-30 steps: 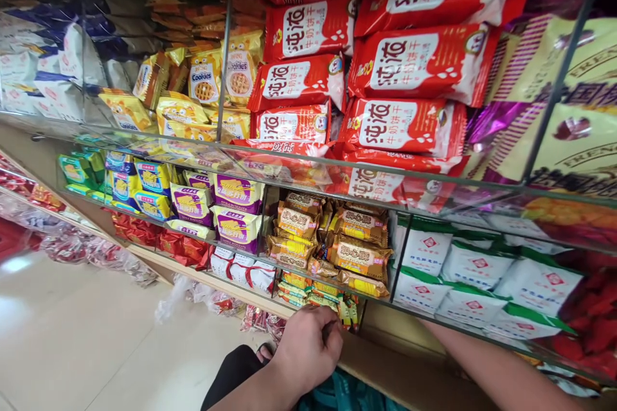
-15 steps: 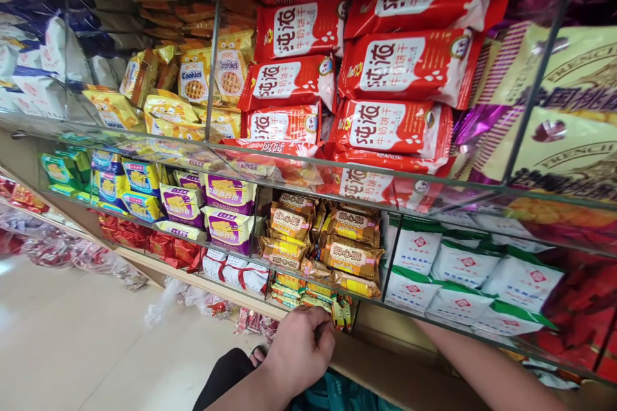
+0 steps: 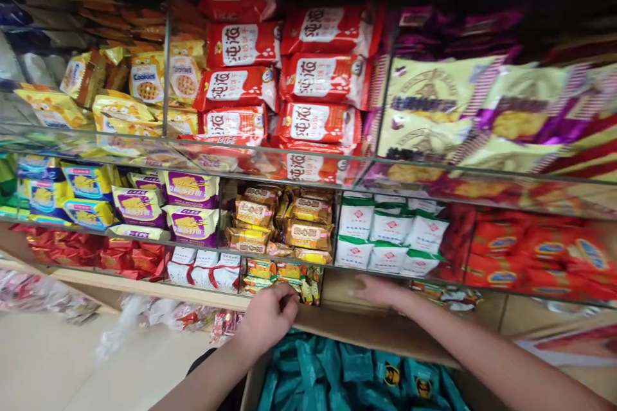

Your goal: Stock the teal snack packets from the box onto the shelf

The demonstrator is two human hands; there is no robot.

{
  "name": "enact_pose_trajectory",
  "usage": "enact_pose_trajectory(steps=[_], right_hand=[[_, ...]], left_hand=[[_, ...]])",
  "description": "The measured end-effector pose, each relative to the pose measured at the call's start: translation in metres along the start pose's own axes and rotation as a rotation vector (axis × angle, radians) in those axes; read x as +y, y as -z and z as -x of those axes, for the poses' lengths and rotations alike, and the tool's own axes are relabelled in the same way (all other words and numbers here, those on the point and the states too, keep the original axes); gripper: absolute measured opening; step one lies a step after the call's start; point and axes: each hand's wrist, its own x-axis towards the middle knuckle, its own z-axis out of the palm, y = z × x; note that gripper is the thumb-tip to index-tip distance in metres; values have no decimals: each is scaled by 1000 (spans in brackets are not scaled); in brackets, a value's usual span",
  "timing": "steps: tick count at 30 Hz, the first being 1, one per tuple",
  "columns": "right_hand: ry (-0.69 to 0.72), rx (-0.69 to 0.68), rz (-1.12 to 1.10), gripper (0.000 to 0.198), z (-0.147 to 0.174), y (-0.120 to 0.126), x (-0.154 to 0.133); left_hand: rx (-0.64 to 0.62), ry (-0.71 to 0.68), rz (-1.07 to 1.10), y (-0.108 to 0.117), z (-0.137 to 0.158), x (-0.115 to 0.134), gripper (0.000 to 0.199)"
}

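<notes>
Under the glass shelf [image 3: 376, 271], the right hand [image 3: 378, 289] reaches into the low bay [image 3: 337, 286], its fingers stretched out and, as far as the blur shows, holding nothing. The left hand [image 3: 272, 316] is curled by the left end of the far wall of the box [image 3: 357, 329], near the yellow packets [image 3: 260, 268]; whether it pinches the cardboard, something else or nothing, I cannot tell. The teal packets [image 3: 322, 366] lie heaped in the box, below and between the forearms, with neither hand on them.

The tightest spot looks to be above the right hand: raised too early, it could knock the shelf and jolt the white packets [image 3: 385, 234] stacked there. The box wall stands in front of the bay, so a low sweep of the right forearm could catch it and shove or tilt the box. The teal packets look slick and loosely piled, and a tilt would probably set them sliding. If the left hand does grip the cardboard, a sharp tug could bend it; a careless knuckle could dislodge the yellow packets.
</notes>
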Motion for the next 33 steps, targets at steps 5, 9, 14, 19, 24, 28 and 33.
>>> enact_pose_trajectory(steps=[5, 9, 14, 19, 24, 28, 33], right_hand=[[366, 296, -4, 26, 105, -19, 3], [483, 220, 100, 23, 142, -91, 25], [18, 190, 192, 89, 129, -154, 61], [20, 269, 182, 63, 143, -144, 60], [53, 352, 56, 8, 151, -136, 60], [126, 425, -34, 13, 146, -140, 66], [177, 646, -174, 11, 153, -140, 56]], left_hand=[[3, -55, -16, 4, 1, 5, 25], [-9, -74, -80, 4, -1, 5, 26], [154, -241, -181, 6, 3, 4, 30], [200, -736, -215, -15, 53, 22, 36], [-159, -641, 16, -77, 100, 33, 32], [-238, -475, 192, -112, 98, 28, 29], [-209, -193, 445, -124, 89, 35, 38]])
